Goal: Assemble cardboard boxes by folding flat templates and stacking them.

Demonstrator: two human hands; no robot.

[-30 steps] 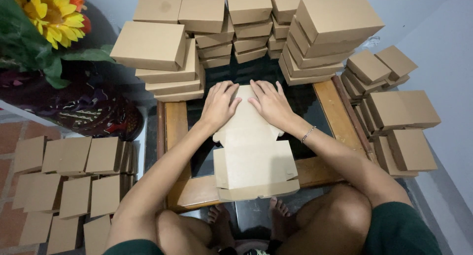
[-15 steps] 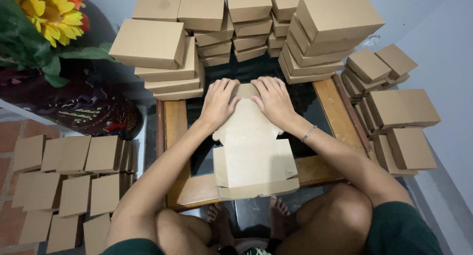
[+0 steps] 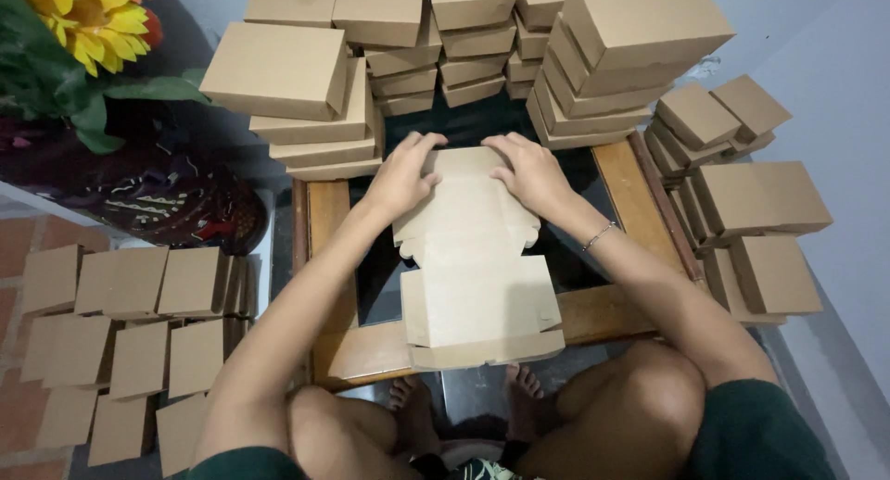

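Flat cardboard box blank (image 3: 475, 276) on desk (image 3: 640, 202); left hand (image 3: 406, 174), right hand (image 3: 528, 172) spread, pressing its 12 o'clock flap; finished boxes (image 3: 464, 44) stacked beyond.

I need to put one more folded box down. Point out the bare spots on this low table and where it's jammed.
Free: the dark glass between the left wooden rail and the flat cardboard blank, and the strip of glass right of the blank, beside the right rail. Crowded: the far edge, packed with stacked folded boxes, and where the left hand and right hand press on the blank.
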